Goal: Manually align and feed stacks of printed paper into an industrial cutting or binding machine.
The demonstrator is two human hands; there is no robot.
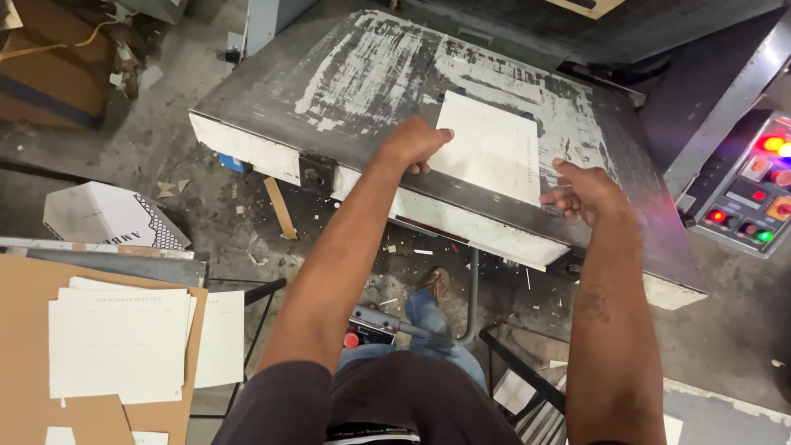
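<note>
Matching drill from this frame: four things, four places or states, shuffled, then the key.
Things:
1. left hand
2. right hand
3. stack of printed sheets
4. control panel

Places or states:
A. on brown cardboard, lower left
B. far right, red, orange and green buttons lit
C. on the left edge of the white card on the metal platen
D. at the card's right corner, fingers at the platen's front edge

Pairs: 1-C, 2-D, 3-A, 4-B
</note>
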